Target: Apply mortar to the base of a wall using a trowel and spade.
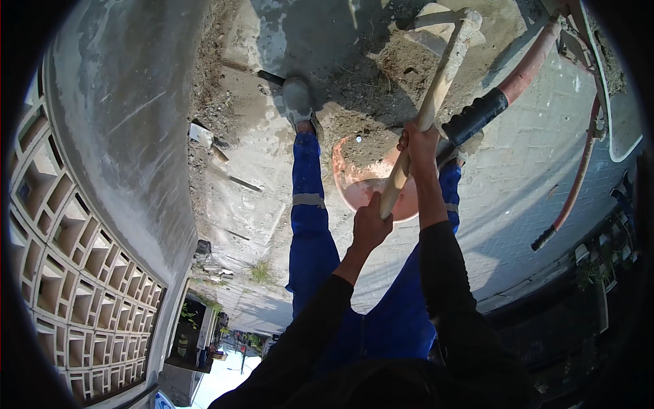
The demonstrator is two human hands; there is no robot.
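My black sleeves [381, 320] rise; both hands, left [370, 225] and right [419, 141], have fingers wrapped tight around a long pale wooden tool handle [436, 88]. It seems stiff, head-heavy, above a round orange basin [351, 180].

2 hands [392, 184] gripping wooden handle [436, 88], orange basin [354, 180]

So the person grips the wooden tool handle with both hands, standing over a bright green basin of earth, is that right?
Not quite. The head view shows both hands, left hand and right hand, gripping the wooden handle, and the person does stand over a basin holding earth, but the basin is orange-pink, not bright green.
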